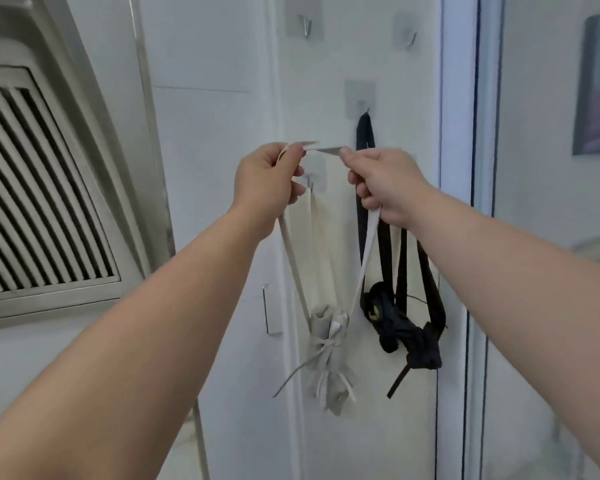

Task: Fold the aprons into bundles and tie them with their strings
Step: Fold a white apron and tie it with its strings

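Observation:
A cream apron bundle point(328, 355), rolled and tied with its own strings, hangs below my hands from its cream neck strap point(293, 258). My left hand point(269, 181) and my right hand point(385, 185) each pinch that strap at the top, stretching a short span between them in front of a wall hook point(310, 185). To the right, a black apron bundle point(406, 334), also tied, hangs by its black strap from another hook point(362, 105).
A white wall panel point(208, 168) carries two more bare metal hooks point(305, 27) higher up. A range hood with a slatted grille point(42, 188) juts out on the left. A door frame edge point(459, 168) runs down the right.

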Motion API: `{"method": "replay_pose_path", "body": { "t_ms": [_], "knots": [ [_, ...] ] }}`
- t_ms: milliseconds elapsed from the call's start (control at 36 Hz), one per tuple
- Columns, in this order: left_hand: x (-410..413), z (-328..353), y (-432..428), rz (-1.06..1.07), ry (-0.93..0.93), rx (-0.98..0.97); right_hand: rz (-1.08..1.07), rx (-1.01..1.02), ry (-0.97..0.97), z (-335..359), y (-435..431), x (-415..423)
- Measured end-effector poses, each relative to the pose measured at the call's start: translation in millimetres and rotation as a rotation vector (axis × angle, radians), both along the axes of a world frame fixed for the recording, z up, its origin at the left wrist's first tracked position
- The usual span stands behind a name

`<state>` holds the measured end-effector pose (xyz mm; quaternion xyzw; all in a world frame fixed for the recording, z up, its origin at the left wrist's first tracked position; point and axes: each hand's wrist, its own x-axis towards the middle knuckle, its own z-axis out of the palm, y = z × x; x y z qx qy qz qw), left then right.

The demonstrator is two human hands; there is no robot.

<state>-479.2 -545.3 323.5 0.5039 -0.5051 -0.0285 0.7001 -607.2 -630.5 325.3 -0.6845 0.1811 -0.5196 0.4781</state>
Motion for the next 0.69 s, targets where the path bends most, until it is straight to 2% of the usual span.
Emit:
{"method": "replay_pose_path", "body": {
  "t_ms": [167,361,472,611,694],
  "knots": [
    [6,37,-27,0.066,-0.031,-0.065,-0.092,-0.109,0.012,43,-27,3],
    [13,86,-48,0.146,0.032,-0.213,-0.189,-0.27,-0.11,100,-44,22],
    [17,118,-53,0.21,-0.026,-0.311,-0.256,-0.376,-0.22,134,-51,37],
    [19,154,-57,0.305,-0.161,-0.39,-0.295,-0.404,-0.332,167,-61,48],
    [21,165,-64,0.389,-0.196,-0.339,-0.35,-0.395,-0.258,174,-73,55]
  ]
}}
